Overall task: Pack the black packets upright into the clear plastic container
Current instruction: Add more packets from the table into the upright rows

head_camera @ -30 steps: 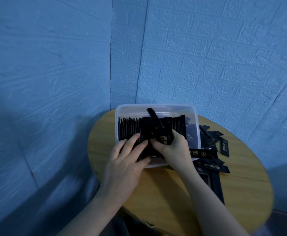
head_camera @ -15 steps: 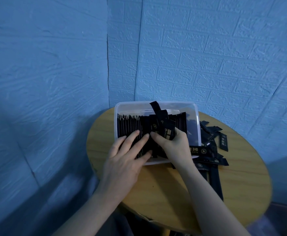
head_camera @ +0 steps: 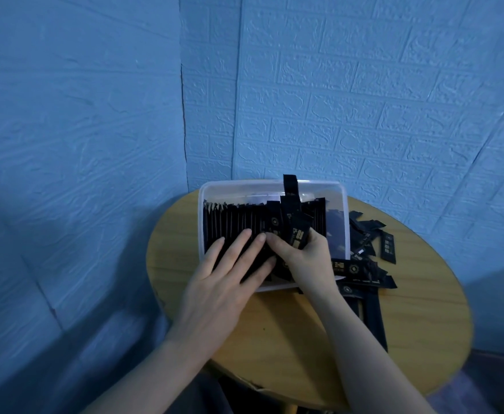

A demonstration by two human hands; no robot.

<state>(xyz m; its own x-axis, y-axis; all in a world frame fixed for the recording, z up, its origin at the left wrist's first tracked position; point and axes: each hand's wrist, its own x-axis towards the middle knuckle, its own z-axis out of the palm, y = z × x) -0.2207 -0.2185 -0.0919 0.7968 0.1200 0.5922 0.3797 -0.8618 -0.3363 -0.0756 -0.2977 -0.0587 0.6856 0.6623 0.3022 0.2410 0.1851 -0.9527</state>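
Observation:
A clear plastic container (head_camera: 274,186) stands on the round wooden table (head_camera: 424,324). Inside it a row of black packets (head_camera: 233,222) stands upright from the left wall to past the middle. My left hand (head_camera: 227,279) lies with straight fingers pressing on the tops of that row. My right hand (head_camera: 307,255) grips a few black packets (head_camera: 292,225) with gold print at the right end of the row; one of them sticks up above the container's far rim.
A loose pile of black packets (head_camera: 364,264) lies on the table right of the container and runs toward the near edge. Blue brick-pattern walls meet in a corner just behind the table.
The packets in my right hand have turned more upright, and the one sticking up stands straighter. My left hand stays pressed on the row.

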